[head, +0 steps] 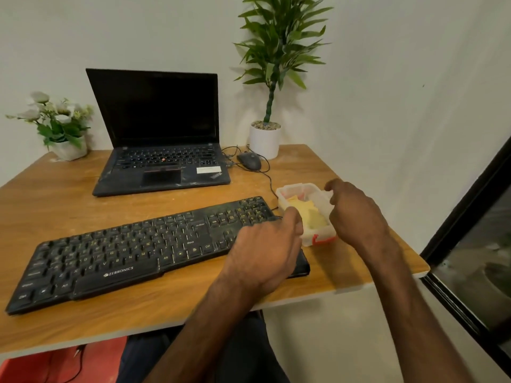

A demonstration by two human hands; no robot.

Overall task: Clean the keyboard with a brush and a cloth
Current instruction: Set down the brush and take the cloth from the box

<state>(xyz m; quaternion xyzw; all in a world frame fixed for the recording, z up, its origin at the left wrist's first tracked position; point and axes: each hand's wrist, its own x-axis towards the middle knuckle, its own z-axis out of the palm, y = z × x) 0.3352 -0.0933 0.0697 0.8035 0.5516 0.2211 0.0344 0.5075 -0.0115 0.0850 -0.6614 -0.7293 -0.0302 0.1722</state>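
Wooden desk [77, 194], curled left hand [265, 244] and right hand [356, 214] beside container [315, 236]

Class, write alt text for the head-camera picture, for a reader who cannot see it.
A person's left hand holds a clear plastic box with a yellow cloth inside, while the right hand curls over its right rim, beside the right end of a black keyboard on a wooden table. Behind stand an open laptop, a mouse, a potted plant and white flowers.
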